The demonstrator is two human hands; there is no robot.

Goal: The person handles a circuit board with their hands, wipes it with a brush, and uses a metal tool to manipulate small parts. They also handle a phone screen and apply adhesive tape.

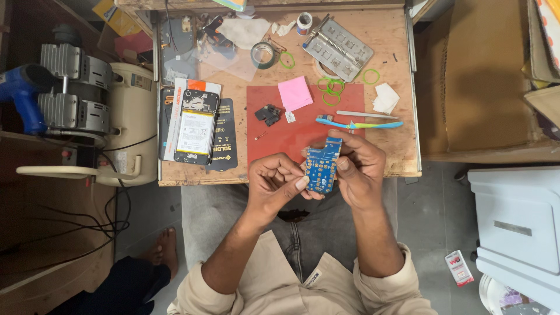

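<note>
I see the blue board (pixel 322 165) held upright over the counter (pixel 402 146) edge, long axis twelve to six. Right hand (pixel 357 169) fingers clamp its three o'clock edge; left hand (pixel 275 184) fingers pinch its nine o'clock edge.

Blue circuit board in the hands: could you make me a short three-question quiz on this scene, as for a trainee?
1. True or false: both the left hand and the right hand touch the blue circuit board.
2. Which lies on the red mat? A) pink note pad B) roll of tape C) opened phone
3. What blue-handled tool lies just beyond the hands?

Key
1. True
2. A
3. The toothbrush
</note>
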